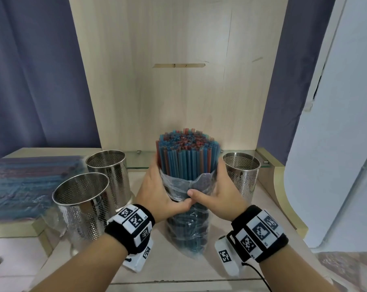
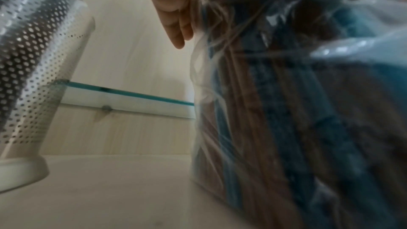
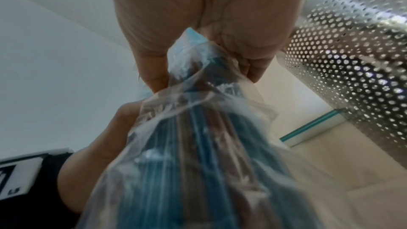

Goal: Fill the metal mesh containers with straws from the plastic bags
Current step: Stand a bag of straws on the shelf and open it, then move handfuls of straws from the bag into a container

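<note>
A thick bundle of blue and red straws [image 1: 186,153] stands upright on the wooden desk in a clear plastic bag [image 1: 187,228]. The bag's mouth is bunched down around the middle, so the straws' upper half is bare. My left hand [image 1: 157,191] grips the bundle from the left, thumb across the front. My right hand [image 1: 219,191] grips it from the right and bunches the plastic [image 3: 198,83]. Three empty perforated metal containers stand around it: front left [image 1: 81,207], back left [image 1: 108,175] and right [image 1: 244,175]. My left fingers [image 2: 176,29] lie against the bag [image 2: 286,111].
Another bag of blue and red straws [image 1: 24,184] lies flat on a raised shelf at the left. A wooden back panel [image 1: 178,81] rises behind the desk, with a low glass ledge [image 1: 142,159] at its foot. A white wall [image 1: 336,144] stands at the right.
</note>
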A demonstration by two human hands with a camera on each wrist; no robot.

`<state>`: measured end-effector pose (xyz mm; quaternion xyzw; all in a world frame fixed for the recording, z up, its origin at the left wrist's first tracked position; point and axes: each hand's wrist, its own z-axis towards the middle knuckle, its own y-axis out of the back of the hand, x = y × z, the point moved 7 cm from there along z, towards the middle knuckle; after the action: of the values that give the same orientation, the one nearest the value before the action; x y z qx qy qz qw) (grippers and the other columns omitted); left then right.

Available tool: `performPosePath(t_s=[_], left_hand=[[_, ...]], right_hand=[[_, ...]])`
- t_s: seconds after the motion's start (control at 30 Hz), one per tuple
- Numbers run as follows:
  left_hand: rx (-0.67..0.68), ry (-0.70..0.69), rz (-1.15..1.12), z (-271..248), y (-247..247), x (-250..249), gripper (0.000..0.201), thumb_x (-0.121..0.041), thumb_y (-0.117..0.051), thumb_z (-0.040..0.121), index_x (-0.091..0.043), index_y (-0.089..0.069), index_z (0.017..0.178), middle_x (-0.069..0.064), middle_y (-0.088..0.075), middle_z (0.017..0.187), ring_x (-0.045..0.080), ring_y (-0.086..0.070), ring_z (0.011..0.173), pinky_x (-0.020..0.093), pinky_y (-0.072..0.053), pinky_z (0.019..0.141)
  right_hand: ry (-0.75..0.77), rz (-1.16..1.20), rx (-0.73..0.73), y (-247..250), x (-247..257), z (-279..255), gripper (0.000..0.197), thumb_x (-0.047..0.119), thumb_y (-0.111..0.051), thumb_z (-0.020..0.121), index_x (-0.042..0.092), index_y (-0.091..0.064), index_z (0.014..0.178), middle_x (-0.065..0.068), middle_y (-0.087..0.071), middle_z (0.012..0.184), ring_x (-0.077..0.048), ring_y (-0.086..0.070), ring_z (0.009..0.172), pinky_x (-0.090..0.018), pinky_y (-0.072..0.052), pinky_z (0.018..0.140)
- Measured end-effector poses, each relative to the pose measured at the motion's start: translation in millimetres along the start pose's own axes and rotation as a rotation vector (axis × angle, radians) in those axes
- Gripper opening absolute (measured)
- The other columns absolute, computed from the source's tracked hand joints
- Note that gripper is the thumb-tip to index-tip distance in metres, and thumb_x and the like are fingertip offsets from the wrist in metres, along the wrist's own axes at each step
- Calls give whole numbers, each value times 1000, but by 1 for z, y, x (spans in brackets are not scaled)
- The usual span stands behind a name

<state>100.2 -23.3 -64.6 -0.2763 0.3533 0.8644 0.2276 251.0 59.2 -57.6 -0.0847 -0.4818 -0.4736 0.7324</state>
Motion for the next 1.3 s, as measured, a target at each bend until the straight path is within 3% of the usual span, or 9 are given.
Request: performPosePath(t_s=[0.13,0.27,0.5,0.6,0.73,0.83,0.93,1.1,1.3], left_hand=[[-27,2,31,1,-1,1,131,-56,-86,50,-38,-1,147,-9,-43,138,6,-44,129,26,-41,107],[-69,37,21,4,-3,11,138,-57,-89,45,-37,1,148,-5,-42,143,11,-41,134,38,-41,110],[-72,15,-85,8,-9,12,134,-50,-93,46,-44,-2,146,-11,-39,143,5,-39,135,24,-35,111],[-19,56,-73,9,-17,20,138,-56,-90,47,-31,-3,151,-6,-41,146,9,-40,136,40,-40,111],[16,121,-68,8,-22,25,132,-49,-91,52,-25,-7,151,-8,-42,145,2,-43,130,30,-41,110],[19,146,-46,7,-22,26,131,-49,-90,53,-22,-8,151,-6,-42,145,2,-42,129,25,-40,109],[18,163,-22,7,-21,24,131,-48,-91,54,-19,-8,151,-5,-41,145,1,-39,126,19,-35,104],[1,202,-31,7,-22,33,118,-63,-85,47,-25,-24,140,-7,-50,134,10,-51,123,38,-50,101],[-49,206,-20,6,-18,33,121,-63,-85,46,-21,-24,141,-8,-50,132,9,-51,122,37,-49,101]], right_hand=[[-14,-31,2,4,-6,8,83,9,-85,74,21,-34,138,12,-57,126,2,-56,120,-24,-47,102],[-9,-90,2,6,-6,15,85,11,-86,74,33,-30,134,23,-52,125,13,-51,119,-11,-41,99],[28,-13,-82,16,6,13,74,8,-82,78,15,-38,137,10,-57,126,7,-55,117,-9,-44,92],[64,34,-160,18,16,15,67,16,-79,80,14,-42,135,7,-60,124,3,-58,115,-12,-46,91],[26,-99,-339,23,13,22,53,39,-82,76,23,-57,120,5,-65,113,-9,-64,106,-33,-56,89],[-38,-165,-420,26,7,24,46,38,-83,73,29,-55,109,10,-64,104,-4,-64,96,-22,-56,82],[-69,-144,-425,27,4,25,46,27,-84,75,25,-52,108,15,-63,97,6,-62,87,-8,-51,71],[-130,-263,-364,29,3,35,44,38,-80,77,17,-59,109,5,-67,97,-11,-66,89,-27,-57,76],[-122,-306,-234,29,18,44,30,27,-75,84,19,-64,111,4,-70,98,-12,-67,92,-31,-57,83]])
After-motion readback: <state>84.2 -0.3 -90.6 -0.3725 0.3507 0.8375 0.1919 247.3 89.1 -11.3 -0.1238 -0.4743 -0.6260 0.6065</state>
